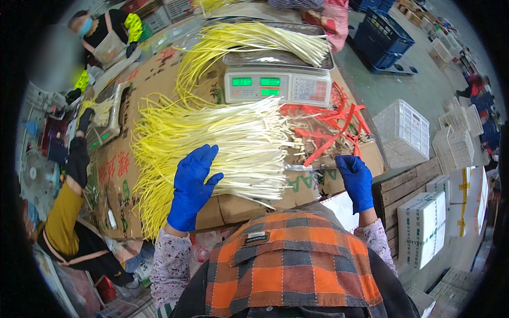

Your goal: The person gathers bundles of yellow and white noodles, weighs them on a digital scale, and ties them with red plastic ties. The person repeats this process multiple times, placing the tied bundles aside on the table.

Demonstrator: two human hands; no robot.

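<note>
My blue-gloved left hand (195, 175) hovers over the near part of a spread pile of yellow-white stalks (217, 143), fingers loosely bent and apart. My blue-gloved right hand (354, 177) is curled at the right end of a long narrow metal piece (310, 167); what its fingers hold is hidden. Beyond the pile, a digital scale (278, 87) carries a tray with a bundle of similar stalks (254, 42). Red strips (331, 119) and loose trimmings lie right of the pile, on cardboard (122, 193).
Co-workers (103, 32) stand at the left and far side; another arm (71, 206) reaches toward a second scale (106, 127). White crates (403, 127), foam boxes (421, 225), a wooden pallet (411, 183) and blue crates (382, 37) stand to the right.
</note>
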